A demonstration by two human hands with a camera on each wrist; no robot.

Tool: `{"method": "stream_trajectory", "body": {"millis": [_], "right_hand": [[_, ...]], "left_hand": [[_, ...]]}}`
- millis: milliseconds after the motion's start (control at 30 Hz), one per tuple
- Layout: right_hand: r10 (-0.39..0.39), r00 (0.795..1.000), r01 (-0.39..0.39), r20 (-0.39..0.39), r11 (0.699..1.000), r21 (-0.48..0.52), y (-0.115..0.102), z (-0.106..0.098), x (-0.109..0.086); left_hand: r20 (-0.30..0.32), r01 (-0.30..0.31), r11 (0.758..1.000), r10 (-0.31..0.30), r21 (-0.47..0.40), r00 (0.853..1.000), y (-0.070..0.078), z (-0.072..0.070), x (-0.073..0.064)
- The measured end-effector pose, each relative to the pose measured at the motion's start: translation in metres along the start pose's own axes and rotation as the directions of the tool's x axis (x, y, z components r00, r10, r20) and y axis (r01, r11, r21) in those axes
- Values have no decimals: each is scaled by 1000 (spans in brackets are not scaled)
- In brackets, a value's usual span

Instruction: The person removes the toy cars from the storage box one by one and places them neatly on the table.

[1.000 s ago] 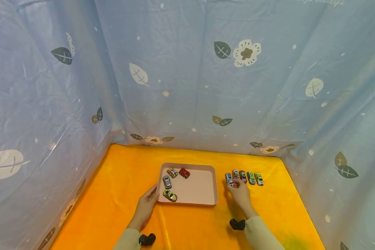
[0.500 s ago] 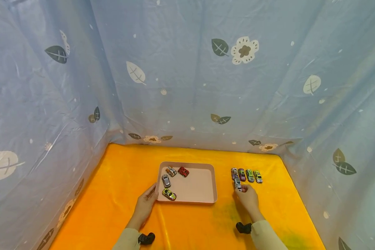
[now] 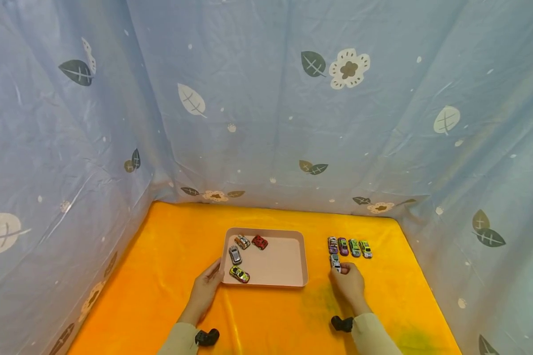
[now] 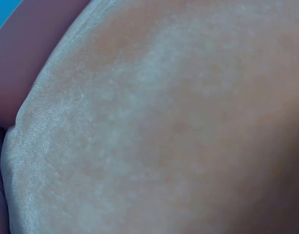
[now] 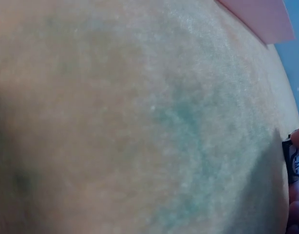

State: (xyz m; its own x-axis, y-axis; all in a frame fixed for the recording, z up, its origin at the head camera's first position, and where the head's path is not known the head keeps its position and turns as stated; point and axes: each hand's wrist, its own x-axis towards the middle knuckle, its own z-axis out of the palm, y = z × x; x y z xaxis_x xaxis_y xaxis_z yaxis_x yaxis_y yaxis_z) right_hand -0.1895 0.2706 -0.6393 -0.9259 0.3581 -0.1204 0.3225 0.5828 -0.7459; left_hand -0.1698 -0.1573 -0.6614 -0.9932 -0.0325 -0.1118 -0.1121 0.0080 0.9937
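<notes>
In the head view, my right hand (image 3: 349, 283) pinches a white and black toy car (image 3: 335, 263) between thumb and fingers, just in front of a row of toy cars. The right wrist view catches the same toy car (image 5: 295, 158) at its right edge, with fingertips around it. My left hand (image 3: 206, 288) grips the left side of a pink tray (image 3: 280, 285) near its front corner. Inside the tray lie a yellow toy car (image 3: 239, 274), a silver toy car (image 3: 235, 255), an orange and white toy car (image 3: 242, 241) and a red toy car (image 3: 259, 241).
The row behind the right hand has a pink and white toy car (image 3: 333, 245), a purple one, a green toy car (image 3: 354, 248) and a yellow-green toy car (image 3: 366, 249). Yellow cloth (image 3: 271, 320) covers the surface; a blue patterned curtain (image 3: 257, 128) surrounds it.
My right hand has taken the white toy car from the left end of the row and moved it right and toward me, in front of the pink and white one. The left hand stays on the tray.
</notes>
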Motion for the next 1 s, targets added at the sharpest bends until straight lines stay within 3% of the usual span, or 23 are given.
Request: {"method": "stream_trajectory", "body": {"millis": [433, 733, 1000], "right_hand": [[-20, 999, 20, -43, 1000, -14, -3, 5, -1], [-20, 996, 15, 88, 998, 61, -7, -13, 2], [-161, 987, 161, -9, 981, 106, -37, 0, -7]], "left_hand": [[-10, 16, 1000, -17, -24, 1000, -1, -2, -3], [-2, -16, 999, 16, -30, 1000, 1, 0, -2], [9, -3, 999, 4, -46, 1000, -3, 0, -1]]}}
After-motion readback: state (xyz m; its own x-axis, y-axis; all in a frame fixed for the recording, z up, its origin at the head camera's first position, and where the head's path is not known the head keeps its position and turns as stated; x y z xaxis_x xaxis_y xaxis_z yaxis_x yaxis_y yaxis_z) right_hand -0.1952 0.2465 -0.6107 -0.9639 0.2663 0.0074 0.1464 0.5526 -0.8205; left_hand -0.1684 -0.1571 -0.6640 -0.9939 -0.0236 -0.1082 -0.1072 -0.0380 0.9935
